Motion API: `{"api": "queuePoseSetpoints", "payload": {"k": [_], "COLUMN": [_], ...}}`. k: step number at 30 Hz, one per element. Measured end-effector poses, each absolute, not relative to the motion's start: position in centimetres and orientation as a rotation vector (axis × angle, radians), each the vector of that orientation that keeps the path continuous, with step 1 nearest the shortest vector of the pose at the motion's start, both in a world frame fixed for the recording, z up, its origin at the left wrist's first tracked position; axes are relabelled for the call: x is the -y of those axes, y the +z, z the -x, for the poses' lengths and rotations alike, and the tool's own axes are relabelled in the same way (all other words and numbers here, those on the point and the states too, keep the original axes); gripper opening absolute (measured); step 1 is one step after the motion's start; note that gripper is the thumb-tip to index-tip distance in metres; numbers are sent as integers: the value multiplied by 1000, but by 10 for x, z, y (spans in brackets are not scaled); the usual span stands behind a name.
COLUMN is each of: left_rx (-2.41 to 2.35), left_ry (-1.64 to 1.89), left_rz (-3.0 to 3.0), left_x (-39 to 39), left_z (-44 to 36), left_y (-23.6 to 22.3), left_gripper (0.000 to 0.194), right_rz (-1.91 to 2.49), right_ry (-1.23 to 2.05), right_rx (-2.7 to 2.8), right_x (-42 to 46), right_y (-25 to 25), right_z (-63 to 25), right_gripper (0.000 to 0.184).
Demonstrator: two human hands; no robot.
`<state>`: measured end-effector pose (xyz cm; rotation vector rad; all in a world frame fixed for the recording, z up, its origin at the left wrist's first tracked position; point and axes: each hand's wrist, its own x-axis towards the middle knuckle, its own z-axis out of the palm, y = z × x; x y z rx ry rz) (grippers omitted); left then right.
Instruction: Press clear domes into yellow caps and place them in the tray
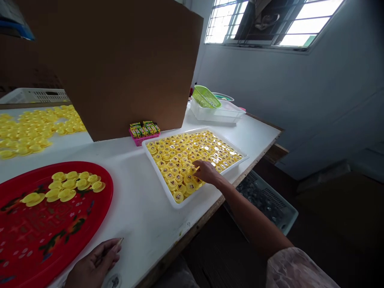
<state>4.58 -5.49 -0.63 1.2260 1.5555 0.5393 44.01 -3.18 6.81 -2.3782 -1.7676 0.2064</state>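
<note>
My left hand is at the table's front, right of the red tray. Its thumb and fingers pinch a small, thin, pale piece whose kind I cannot make out. Just below lies a clear round item, cut off by the frame. My right hand reaches into a white tray full of round yellow pieces with small printed pictures. Its thumb and index finger close around one yellow piece among the others. Several plain yellow hat-shaped pieces sit on the red tray.
A pink basket of small green-and-yellow packs stands behind the white tray. Cardboard rises behind it. More yellow pieces cover the table's left. A green basket rests on a clear bin. Below the edge sits a grey crate.
</note>
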Motion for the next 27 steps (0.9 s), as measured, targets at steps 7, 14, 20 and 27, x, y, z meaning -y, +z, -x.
{"api": "queuePoseSetpoints", "payload": {"k": [7, 14, 20, 27], "left_rx": [-1453, -1645, -1610, -1729], "left_ry": [570, 486, 457, 720], "left_rz": [-1365, -1589, -1743, -1975], "left_x": [56, 65, 81, 18], "left_z": [-37, 1, 9, 28], "left_y": [11, 15, 17, 45], "left_gripper": [37, 31, 27, 28], "right_rz": [2004, 1204, 896, 1128], "right_ry": [-93, 744, 640, 508], "right_rx": [1812, 2425, 2808, 2739], "right_x": [60, 85, 92, 97], "right_y": [84, 40, 12, 8], "right_z": [-371, -227, -187, -193], "right_gripper": [32, 20, 18, 16]}}
